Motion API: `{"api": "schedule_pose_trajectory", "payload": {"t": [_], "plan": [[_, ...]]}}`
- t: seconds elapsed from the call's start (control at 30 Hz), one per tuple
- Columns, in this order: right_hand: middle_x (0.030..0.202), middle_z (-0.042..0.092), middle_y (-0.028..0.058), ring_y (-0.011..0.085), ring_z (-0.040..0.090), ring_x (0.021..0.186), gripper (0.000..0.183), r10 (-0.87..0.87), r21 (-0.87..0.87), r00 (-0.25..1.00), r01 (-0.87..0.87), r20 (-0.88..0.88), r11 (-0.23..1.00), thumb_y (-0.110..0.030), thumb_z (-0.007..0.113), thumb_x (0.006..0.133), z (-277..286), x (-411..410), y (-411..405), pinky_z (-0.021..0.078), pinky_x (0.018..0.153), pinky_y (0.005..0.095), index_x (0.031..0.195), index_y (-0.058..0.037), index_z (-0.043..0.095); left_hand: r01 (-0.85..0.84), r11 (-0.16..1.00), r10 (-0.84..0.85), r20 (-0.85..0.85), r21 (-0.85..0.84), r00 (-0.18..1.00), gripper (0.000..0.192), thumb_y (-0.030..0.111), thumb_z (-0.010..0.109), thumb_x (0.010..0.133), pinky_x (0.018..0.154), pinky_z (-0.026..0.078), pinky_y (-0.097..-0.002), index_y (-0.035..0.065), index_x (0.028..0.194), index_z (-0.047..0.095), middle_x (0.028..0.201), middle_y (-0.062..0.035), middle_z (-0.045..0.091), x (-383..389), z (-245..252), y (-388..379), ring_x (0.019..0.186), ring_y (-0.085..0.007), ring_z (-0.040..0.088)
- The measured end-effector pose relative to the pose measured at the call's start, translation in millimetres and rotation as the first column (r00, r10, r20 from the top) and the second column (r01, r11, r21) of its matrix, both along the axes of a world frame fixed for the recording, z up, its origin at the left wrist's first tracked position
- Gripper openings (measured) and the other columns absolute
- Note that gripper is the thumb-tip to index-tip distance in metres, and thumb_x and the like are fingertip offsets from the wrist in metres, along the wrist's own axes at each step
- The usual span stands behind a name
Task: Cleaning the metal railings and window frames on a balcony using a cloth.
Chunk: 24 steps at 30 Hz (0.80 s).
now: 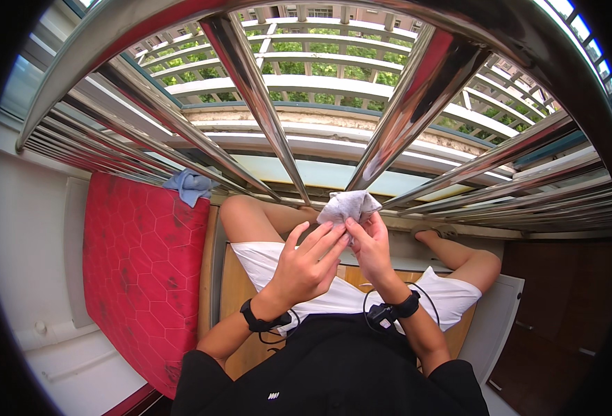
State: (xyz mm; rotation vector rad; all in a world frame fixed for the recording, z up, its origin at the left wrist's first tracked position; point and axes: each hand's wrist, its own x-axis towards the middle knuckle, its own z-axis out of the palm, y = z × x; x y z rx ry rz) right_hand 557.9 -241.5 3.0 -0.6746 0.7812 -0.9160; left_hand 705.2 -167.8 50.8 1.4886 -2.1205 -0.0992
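A crumpled, folded whitish-grey cloth [350, 205] is up in front of me, just before the metal bars. My right hand [371, 247] grips its lower right part, with the thumb on the near side and fingers behind. My left hand [306, 262] has its back towards me. Its fingers are partly spread, and some fingertips touch the cloth's lower left edge. The left thumb is hidden, so its hold on the cloth is unclear.
Shiny metal railing bars [256, 104] rise close ahead, with a white outer grille [332, 83] beyond. To the left lies a red quilted mattress pad [144, 275], a blue cloth [189, 184] at its far corner. Cabled black devices [381, 314] hang at both wrists. Dark cabinets [555, 291] stand right.
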Motion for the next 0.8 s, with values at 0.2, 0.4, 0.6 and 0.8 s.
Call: {"api": "schedule_pose_trajectory", "payload": {"t": [0.2, 0.4, 0.6, 0.8], "plan": [[0.113, 0.065, 0.0077, 0.0139, 0.061, 0.106, 0.036, -0.148, -0.413, 0.976, 0.071, -0.158, 0.908, 0.001, 0.065, 0.09, 11, -17, -6, 0.0498, 0.092, 0.0294, 0.125, 0.0012, 0.056, 0.036, 0.998, -0.024, -0.198, 0.055, 0.98, 0.035, 0.004, 0.072, 0.072, 0.1, 0.041, -0.0465, 0.0078, 0.107, 0.071, 0.129, -0.013, 0.059, 8, -2, 1, 0.119, -0.0309, 0.056], [0.104, 0.067, 0.014, 0.026, 0.068, 0.094, 0.042, -0.305, -0.751, 0.836, -0.179, -0.457, 0.635, 0.004, 0.073, 0.071, 46, -24, -3, 0.0538, 0.081, 0.0324, 0.111, -0.0033, 0.065, 0.081, 0.986, -0.029, -0.332, 0.144, 0.943, 0.03, 0.003, 0.069, 0.069, 0.1, 0.041, -0.0453, 0.0025, 0.099, 0.07, 0.135, -0.0203, 0.053, 6, -4, -7, 0.123, -0.0369, 0.051], [0.085, 0.066, 0.0136, 0.0301, 0.065, 0.075, 0.027, -0.382, -0.639, 0.632, -0.239, -0.674, 0.732, -0.007, 0.073, 0.071, 25, -21, -16, 0.0512, 0.066, 0.0366, 0.097, -0.0048, 0.067, 0.256, 0.944, -0.141, -0.444, 0.21, 0.885, 0.035, 0.004, 0.07, 0.068, 0.104, 0.039, -0.0478, 0.0067, 0.102, 0.073, 0.143, -0.0276, 0.046, -1, -16, -13, 0.124, -0.0431, 0.05], [0.089, 0.066, 0.0144, 0.032, 0.066, 0.08, 0.03, -0.394, -0.689, 0.684, -0.223, -0.615, 0.689, -0.004, 0.075, 0.07, 31, -30, -14, 0.0521, 0.07, 0.0373, 0.099, -0.0038, 0.067, 0.181, 0.948, -0.053, -0.432, 0.263, 0.9, 0.038, 0.005, 0.068, 0.071, 0.105, 0.039, -0.0475, 0.0081, 0.109, 0.072, 0.142, -0.0251, 0.049, 6, -27, -10, 0.127, -0.0406, 0.049]]}}
